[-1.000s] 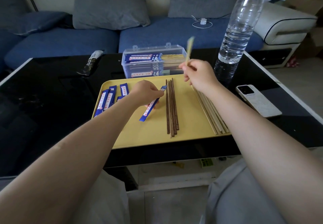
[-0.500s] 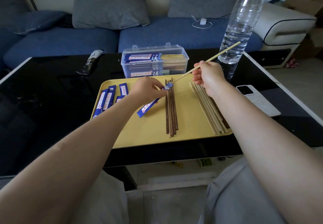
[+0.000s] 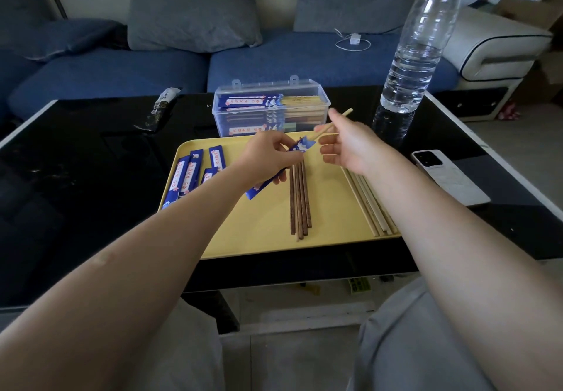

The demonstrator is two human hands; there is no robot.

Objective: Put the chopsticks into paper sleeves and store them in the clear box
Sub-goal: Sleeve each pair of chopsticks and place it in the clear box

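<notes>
Sleeving step, mid-insertion. My left hand (image 3: 268, 159) holds a blue printed paper sleeve (image 3: 300, 146) above the flat yellow plastic tray (image 3: 259, 238), fingers curled round its middle, open mouth raised toward my right. My right hand (image 3: 350, 146) pinches a pale bamboo chopstick (image 3: 335, 121) between thumb and forefinger, the other fingers loose; the stick's near tip sits at the sleeve's mouth, whether just inside I cannot tell.

On the tray: dark brown wooden chopsticks (image 3: 300, 201) in a bundle at centre, more pale bamboo chopsticks (image 3: 370, 207) along the right edge, spare blue sleeves (image 3: 190, 174) at left. The clear lidded plastic box (image 3: 271, 107) stands on the black glass counter (image 3: 76, 162) just behind the tray, sleeved pairs already inside.

Next move, as I judge it: keep the sleeve steady, push the stick straight along its length without buckling the paper, then add its mate.
</notes>
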